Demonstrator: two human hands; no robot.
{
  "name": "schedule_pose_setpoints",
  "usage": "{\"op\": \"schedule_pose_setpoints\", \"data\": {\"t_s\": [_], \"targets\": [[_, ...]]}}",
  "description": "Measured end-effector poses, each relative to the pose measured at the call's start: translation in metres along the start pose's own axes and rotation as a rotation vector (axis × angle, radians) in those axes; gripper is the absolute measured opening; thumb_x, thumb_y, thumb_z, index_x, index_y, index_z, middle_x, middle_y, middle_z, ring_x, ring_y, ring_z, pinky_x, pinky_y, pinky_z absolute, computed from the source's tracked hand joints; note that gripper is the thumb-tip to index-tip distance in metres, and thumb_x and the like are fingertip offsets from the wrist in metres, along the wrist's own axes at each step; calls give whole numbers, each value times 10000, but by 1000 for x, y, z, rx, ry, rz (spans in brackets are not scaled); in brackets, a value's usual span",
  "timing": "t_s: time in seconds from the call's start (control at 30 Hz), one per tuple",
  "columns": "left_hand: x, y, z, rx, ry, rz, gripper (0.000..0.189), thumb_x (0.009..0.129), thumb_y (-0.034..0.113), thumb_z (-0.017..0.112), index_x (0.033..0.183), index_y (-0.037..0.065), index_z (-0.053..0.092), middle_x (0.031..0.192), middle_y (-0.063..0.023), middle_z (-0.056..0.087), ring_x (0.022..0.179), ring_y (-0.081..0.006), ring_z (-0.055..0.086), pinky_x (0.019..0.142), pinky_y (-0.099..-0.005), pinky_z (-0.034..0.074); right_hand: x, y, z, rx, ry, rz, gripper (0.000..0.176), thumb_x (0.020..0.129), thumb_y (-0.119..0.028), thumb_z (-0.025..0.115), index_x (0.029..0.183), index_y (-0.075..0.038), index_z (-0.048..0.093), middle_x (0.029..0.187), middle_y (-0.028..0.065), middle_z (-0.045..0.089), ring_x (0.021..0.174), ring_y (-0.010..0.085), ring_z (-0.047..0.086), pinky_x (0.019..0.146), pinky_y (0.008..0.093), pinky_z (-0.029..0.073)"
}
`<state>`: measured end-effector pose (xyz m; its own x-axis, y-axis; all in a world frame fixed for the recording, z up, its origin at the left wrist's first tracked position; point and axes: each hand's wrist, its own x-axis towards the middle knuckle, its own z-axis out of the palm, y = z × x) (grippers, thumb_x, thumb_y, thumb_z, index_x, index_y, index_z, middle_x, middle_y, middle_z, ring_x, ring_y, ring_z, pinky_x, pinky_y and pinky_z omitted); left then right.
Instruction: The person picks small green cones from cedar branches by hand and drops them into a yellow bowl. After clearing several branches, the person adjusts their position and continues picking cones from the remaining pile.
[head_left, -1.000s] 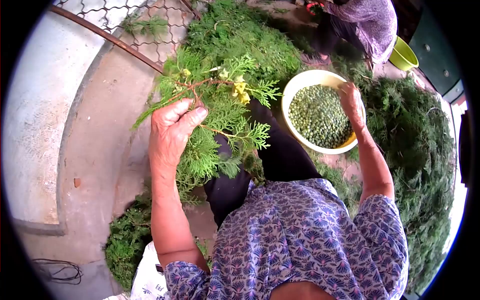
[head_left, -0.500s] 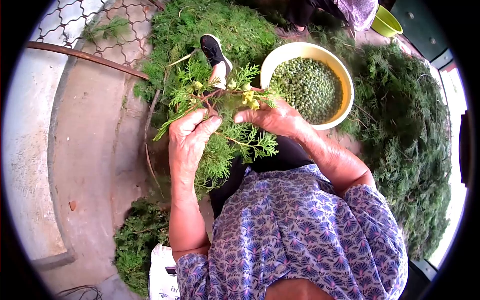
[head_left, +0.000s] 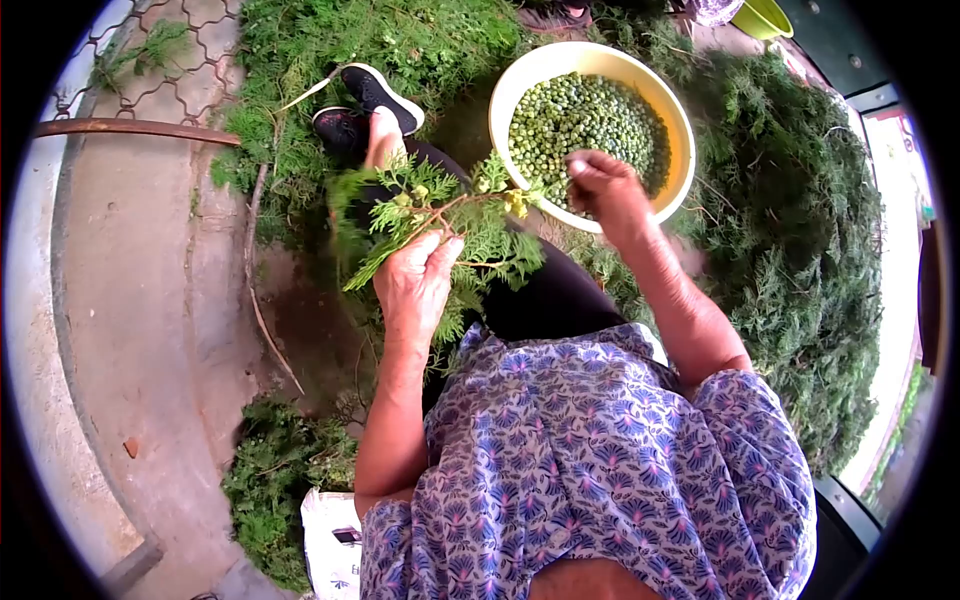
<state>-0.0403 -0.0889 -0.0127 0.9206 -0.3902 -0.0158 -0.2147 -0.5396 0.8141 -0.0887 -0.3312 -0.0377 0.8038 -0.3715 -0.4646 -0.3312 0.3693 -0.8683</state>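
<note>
My left hand [head_left: 415, 280] grips a leafy green conifer sprig [head_left: 455, 225] with a reddish stem and a few yellowish cones, held over my lap. My right hand [head_left: 605, 190] hovers at the near rim of a pale yellow bowl [head_left: 508, 85] full of small green cones [head_left: 585, 120]. Its fingers are pinched together at the tips; whatever sits between them is too small to make out.
Heaps of cut conifer branches [head_left: 800, 230] lie on the ground to the right and beyond the bowl [head_left: 380, 40]. My black shoes [head_left: 365, 105] rest on them. A concrete kerb [head_left: 130, 300] and wire mesh [head_left: 150, 50] run along the left. A smaller green pile [head_left: 275, 480] sits near left.
My right hand left the sprig and moved up to the bowl's rim. The left hand kept holding the sprig. The view tilted, bringing my shoes and the whole bowl into sight.
</note>
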Motion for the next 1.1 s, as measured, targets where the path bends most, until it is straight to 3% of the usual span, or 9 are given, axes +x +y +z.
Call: {"op": "schedule_pose_setpoints", "data": {"t_s": [0.1,0.17,0.23,0.37,0.43,0.6,0.7,0.83,1.1], "targets": [[3,-3,23,140,-60,-84,210,762,175,659,871,-3,639,719,-99,619,621,-180,573,616,-270,455,33,15,-50,106,122,-76,258,808,-33,582,1066,-50,566,894,81,605,760,181,611,715,295,505],[4,-23,46,183,83,200,222,744,178,676,892,16,642,773,-100,639,691,-236,601,670,-306,473,49,25,-65,-840,451,-476,396,757,-38,632,1139,-77,536,977,116,592,883,247,594,804,323,489],[5,-34,56,160,46,203,284,736,185,668,988,67,609,813,-116,629,711,-266,602,666,-342,480,53,25,-69,-936,533,-545,453,739,-49,649,1170,-114,530,1045,131,584,950,241,584,839,327,478],[7,-46,45,-101,-276,-288,297,783,121,633,1057,16,583,943,-134,640,814,-200,607,757,-296,472,19,13,-8,-728,197,-587,248,791,-15,589,1029,-83,610,937,93,629,815,174,626,718,282,528],[2,-71,50,-692,-209,-466,275,788,66,601,1053,-2,583,962,-105,641,820,-163,599,770,-280,463,8,21,19,-309,-17,-417,194,815,43,522,976,-19,609,869,82,629,722,129,619,625,239,537],[4,-75,49,-636,-147,-263,197,709,-63,526,880,-12,611,855,-64,643,742,-120,580,682,-260,450,-7,50,45,-310,-284,-285,182,808,83,503,903,-7,629,774,80,626,659,130,613,610,235,535],[8,-64,42,-699,-200,-453,314,702,-99,532,1000,-19,591,911,-55,616,825,-129,561,777,-245,430,-17,51,58,-536,-604,-355,194,782,86,515,921,12,630,793,115,623,596,142,607,543,247,512],[5,-65,51,-919,-8,-380,313,693,-126,517,975,-14,591,898,-56,608,787,-116,559,720,-244,455,-14,62,74,-569,-300,-241,209,772,74,514,956,32,604,806,146,612,582,161,614,499,275,493],[-9,-89,51,174,34,-61,165,712,-17,587,873,-30,551,906,-153,570,762,-283,575,704,-351,465,11,88,65,-815,-261,-560,178,769,-23,585,942,-29,627,846,91,528,687,196,588,609,304,476]]}}
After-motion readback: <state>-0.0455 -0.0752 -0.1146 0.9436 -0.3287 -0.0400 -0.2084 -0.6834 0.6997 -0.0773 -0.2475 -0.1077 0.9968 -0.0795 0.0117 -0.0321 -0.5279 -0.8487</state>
